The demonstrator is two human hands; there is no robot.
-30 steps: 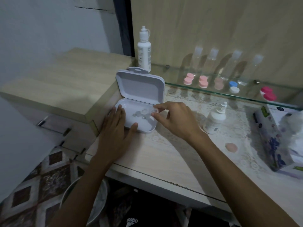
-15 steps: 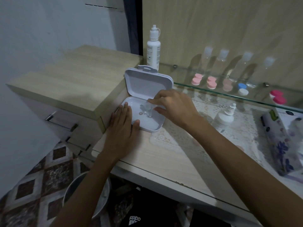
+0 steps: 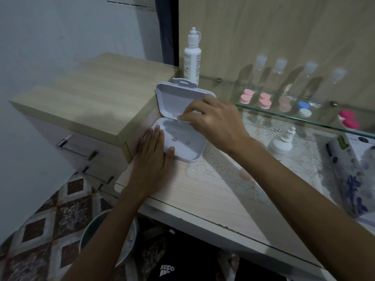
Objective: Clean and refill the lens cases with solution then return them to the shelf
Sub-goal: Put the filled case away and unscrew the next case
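Nearest me, below the table edge, a round metal basin point(image 3: 89, 240) sits on the patterned floor. My left hand point(image 3: 151, 159) lies flat on the table point(image 3: 203, 201), fingers straight and together against the near left side of the white box point(image 3: 182, 138), the thumb touching its near rim. The box stands open, its lid point(image 3: 176, 98) tipped up at the far side. Two small round marks show on its floor. My right hand point(image 3: 215, 120) reaches over the far edge of the tray, with the fingertips bent down at the hinge line; something small and pale seems to be under them, but I cannot tell whether I am pinching it or only touching the box.

To the right, on the lace mat point(image 3: 233, 165), one small white dropper bottle point(image 3: 281, 144) stands upright, and one pink disc point(image 3: 244, 173) lies nearer me, partly behind my forearm. At the far right edge sits one flowered tissue box point(image 3: 349, 175).

Farther back, the glass shelf point(image 3: 284, 116) carries five lens cases in a row: two pink ones point(image 3: 245, 96) point(image 3: 264, 100), one dull pink point(image 3: 284, 104), one blue and white point(image 3: 304, 109), and one bright pink point(image 3: 349, 119). Behind them four clear bottles point(image 3: 279, 67) lean against the wooden wall. One tall white solution bottle point(image 3: 192, 57) stands at the shelf's left end, just behind the lid. Left of it is one wooden drawer unit point(image 3: 91, 98).
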